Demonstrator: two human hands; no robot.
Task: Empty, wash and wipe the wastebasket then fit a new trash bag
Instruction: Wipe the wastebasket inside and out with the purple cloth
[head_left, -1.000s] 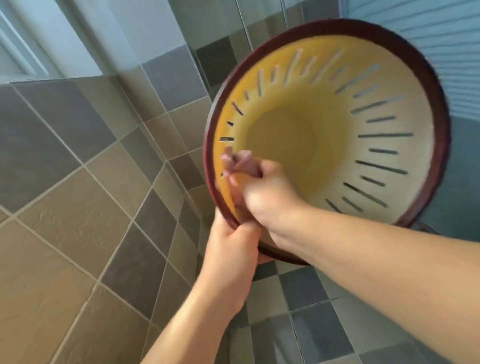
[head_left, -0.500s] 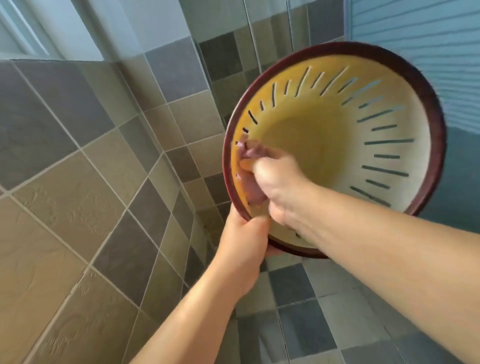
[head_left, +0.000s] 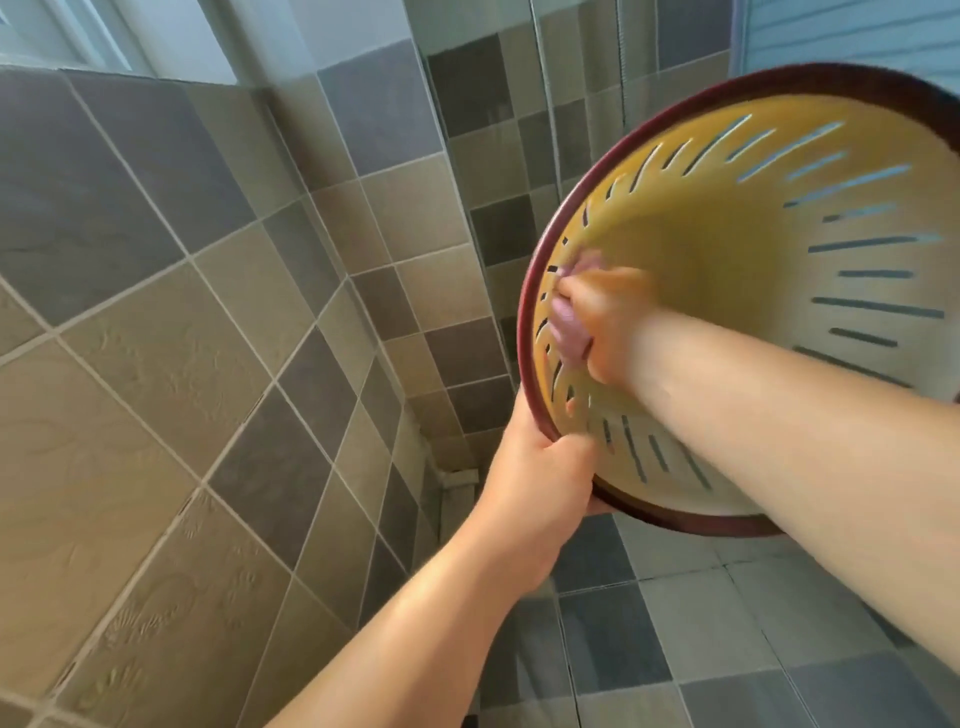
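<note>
Tiled bathroom wall; left hand grips wastebasket rim; right hand fingers clamp pink cloth inside.

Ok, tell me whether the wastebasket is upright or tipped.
Tipped: the wastebasket is held off the floor with its mouth facing the camera, left hand gripping the rim, right hand inside.

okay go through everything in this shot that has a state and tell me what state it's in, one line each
Wastebasket: empty, no bag fitted, lifted off the floor, tipped with its mouth toward the camera.
Cloth: bunched up, pressed on the basket's inner wall near the rim.
Left hand: gripping the lower rim.
Right hand: inside the basket, gripping the cloth; blurred.
</note>
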